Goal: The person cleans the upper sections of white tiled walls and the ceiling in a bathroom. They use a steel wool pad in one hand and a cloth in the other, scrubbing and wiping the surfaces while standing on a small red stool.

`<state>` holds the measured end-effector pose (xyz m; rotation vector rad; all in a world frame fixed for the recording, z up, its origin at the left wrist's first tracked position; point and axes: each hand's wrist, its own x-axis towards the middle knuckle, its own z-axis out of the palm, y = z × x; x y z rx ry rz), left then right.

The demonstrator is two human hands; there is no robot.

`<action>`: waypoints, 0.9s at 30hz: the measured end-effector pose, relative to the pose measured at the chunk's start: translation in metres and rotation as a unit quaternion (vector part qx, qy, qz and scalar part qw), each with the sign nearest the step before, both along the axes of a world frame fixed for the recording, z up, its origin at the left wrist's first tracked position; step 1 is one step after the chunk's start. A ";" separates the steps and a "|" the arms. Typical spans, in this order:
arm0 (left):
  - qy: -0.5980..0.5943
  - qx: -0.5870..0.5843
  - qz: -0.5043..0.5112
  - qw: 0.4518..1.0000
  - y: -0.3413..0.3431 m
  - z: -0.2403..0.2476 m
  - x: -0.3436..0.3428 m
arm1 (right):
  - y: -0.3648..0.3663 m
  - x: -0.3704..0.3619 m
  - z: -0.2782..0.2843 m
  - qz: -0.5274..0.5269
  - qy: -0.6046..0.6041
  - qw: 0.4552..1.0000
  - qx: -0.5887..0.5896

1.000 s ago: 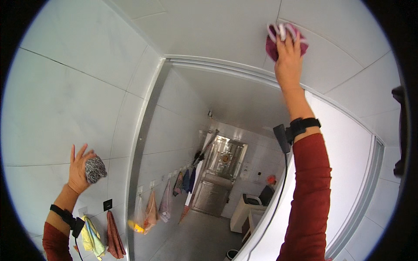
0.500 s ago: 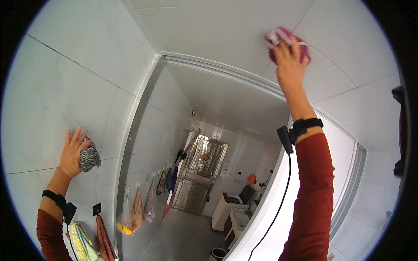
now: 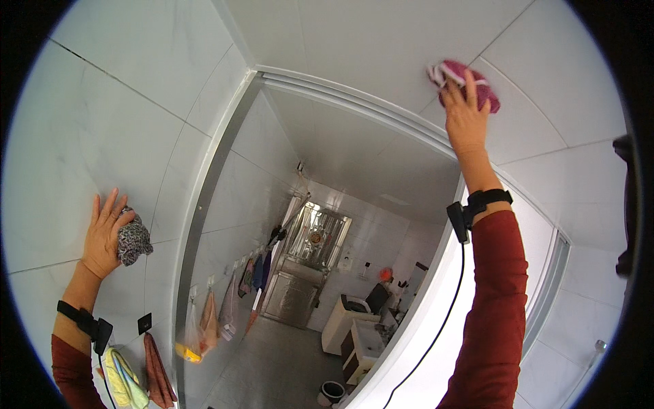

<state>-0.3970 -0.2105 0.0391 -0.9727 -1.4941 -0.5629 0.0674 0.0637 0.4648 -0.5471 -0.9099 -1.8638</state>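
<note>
My right hand [image 3: 467, 126] is raised high at the upper right, its fingers over a bunched magenta cloth [image 3: 485, 95] with white edging. That cloth lies against the pale wall panel [image 3: 381, 61] above the doorway. Low on the left, my left hand [image 3: 102, 235] rests on the tiled wall [image 3: 88, 150] with fingers spread. A grey, speckled, knitted-looking cloth [image 3: 135, 237] is held under its thumb side, against the wall beside the door frame. Both wrists wear black straps with cabled devices.
A metal frame [image 3: 218, 163] edges the doorway. Beyond are a metal door [image 3: 300, 266], a washing machine [image 3: 345, 320], a sink cabinet [image 3: 364, 347] and a bin [image 3: 331, 392]. Bags and cloths hang on the wall; a yellow towel [image 3: 126, 378] and a brown towel [image 3: 158, 371] hang below my left hand.
My right hand and the magenta cloth have shifted a little down and right in the picture. The whole view has tilted slightly. My left hand stays on the wall with the grey cloth.
</note>
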 end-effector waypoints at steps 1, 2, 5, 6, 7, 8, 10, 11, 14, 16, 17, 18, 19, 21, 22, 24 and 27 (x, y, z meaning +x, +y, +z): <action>0.005 0.003 0.002 1.000 0.000 0.000 0.000 | 0.002 -0.002 -0.001 -0.043 -0.001 0.997 -0.067; 0.001 -0.003 -0.001 1.000 -0.001 0.001 0.000 | 0.003 -0.004 -0.003 -0.005 0.000 0.999 -0.032; 0.004 -0.005 0.003 1.000 0.000 0.001 0.000 | 0.000 -0.009 0.005 0.115 0.042 0.993 0.004; 0.018 0.000 0.011 1.000 0.000 0.002 0.000 | -0.002 -0.010 0.009 0.167 0.054 0.981 0.080; 0.029 0.004 0.013 0.999 0.000 0.002 0.000 | -0.002 -0.012 0.010 0.156 0.065 0.984 0.063; 0.018 -0.003 0.020 1.000 0.000 0.002 0.000 | -0.002 -0.015 0.013 0.156 0.054 0.981 0.098; -0.007 -0.006 0.022 1.000 0.001 0.001 0.000 | 0.007 -0.020 0.005 0.075 0.041 0.996 -0.001; -0.004 -0.005 0.019 1.000 0.000 0.001 0.000 | 0.013 -0.026 -0.001 0.041 0.023 0.997 -0.058; -0.002 -0.006 0.018 1.000 -0.001 0.000 0.002 | 0.029 -0.040 -0.015 0.051 0.017 0.984 -0.171; 0.000 -0.013 0.025 1.000 0.000 0.001 0.004 | 0.032 -0.047 -0.009 0.127 0.027 0.991 -0.034; -0.003 -0.011 0.030 0.999 0.000 0.001 0.005 | 0.028 -0.047 0.002 0.184 0.034 0.980 0.061; -0.006 -0.009 0.034 0.999 0.001 0.002 0.005 | 0.024 -0.046 0.016 0.236 0.046 0.962 0.129; -0.008 -0.010 0.037 0.999 0.002 0.002 0.006 | 0.024 -0.051 0.025 0.247 0.066 0.961 0.103; -0.012 -0.010 0.041 0.999 0.003 0.003 0.006 | 0.030 -0.057 0.039 0.278 0.077 0.954 0.081; -0.017 -0.010 0.046 0.999 0.003 0.003 0.006 | 0.035 -0.057 0.042 0.270 0.047 0.960 0.063; -0.013 -0.015 0.054 0.998 0.002 0.003 0.006 | 0.063 -0.069 0.023 0.172 -0.008 0.984 -0.034; -0.004 -0.023 0.059 0.998 0.000 0.002 0.006 | 0.105 -0.078 -0.008 0.042 -0.046 0.986 -0.156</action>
